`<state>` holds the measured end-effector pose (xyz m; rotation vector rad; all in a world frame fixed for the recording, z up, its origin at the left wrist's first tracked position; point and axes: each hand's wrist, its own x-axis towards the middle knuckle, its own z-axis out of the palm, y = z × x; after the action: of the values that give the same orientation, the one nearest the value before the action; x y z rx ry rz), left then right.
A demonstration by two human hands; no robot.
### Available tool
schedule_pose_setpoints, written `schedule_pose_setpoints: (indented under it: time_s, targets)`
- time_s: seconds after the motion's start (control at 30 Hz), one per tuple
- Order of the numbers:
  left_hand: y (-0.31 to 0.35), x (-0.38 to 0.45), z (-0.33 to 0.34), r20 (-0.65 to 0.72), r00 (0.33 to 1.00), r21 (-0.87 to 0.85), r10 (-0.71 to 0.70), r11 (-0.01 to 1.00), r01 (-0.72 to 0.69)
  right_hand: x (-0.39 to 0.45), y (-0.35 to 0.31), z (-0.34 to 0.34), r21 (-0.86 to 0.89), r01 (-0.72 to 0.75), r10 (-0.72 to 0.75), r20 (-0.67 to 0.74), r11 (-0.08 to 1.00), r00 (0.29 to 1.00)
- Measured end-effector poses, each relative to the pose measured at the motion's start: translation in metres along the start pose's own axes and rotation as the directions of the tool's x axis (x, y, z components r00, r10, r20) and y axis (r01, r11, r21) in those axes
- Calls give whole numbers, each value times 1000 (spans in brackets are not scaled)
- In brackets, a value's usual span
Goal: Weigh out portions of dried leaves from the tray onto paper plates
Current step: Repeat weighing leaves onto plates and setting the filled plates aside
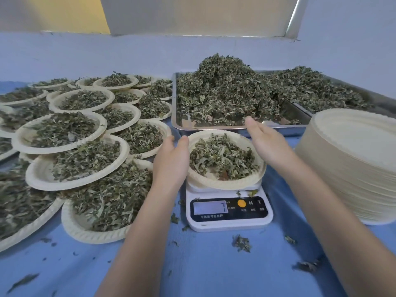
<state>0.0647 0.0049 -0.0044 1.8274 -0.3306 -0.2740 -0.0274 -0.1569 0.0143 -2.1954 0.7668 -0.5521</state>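
Round paper plate [225,183] of dried leaves [222,157] sits on scale [229,221], tilted, near rim lower. Left hand [171,159], right hand [267,144] flank it, fingers straight, holding nothing. Tray [175,103] behind.

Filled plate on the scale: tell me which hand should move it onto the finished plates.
Left, probably. The left hand is at the plate's left rim, beside the filled plates; the right hand is on the far side, nearer the empty stack.

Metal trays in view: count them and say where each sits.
2. One metal tray heaped with dried leaves sits behind the scale; a second tray lies to its right, behind the stack of empty plates, partly hidden.
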Motion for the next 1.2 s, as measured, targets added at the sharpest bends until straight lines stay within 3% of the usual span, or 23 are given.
schedule_pose_setpoints:
  time_s: [0.13,0.37,0.67,0.97,1.1,1.2]
  targets:
    - [6,-12,7,13,1000,-69,13,998,-12,-15,-1,6,308,-169,143,104,936,984]
    - [28,-13,-18,-182,980,-225,77,967,-118,-12,-58,0,429,2,3,-11,903,1000]
    - [59,0,-138,-425,905,-243,-31,967,-81,4,-160,53,535,105,-192,109,838,975]
    - [55,56,-269,-625,781,-126,-9,988,-90,39,-252,123,567,-136,-212,505,812,837]
    - [60,111,-320,-611,791,-174,-29,980,-99,87,-298,170,570,-266,-151,580,777,801]
    - [69,154,-347,-554,825,-336,-112,937,-98,129,-327,209,580,-347,-97,599,737,795]
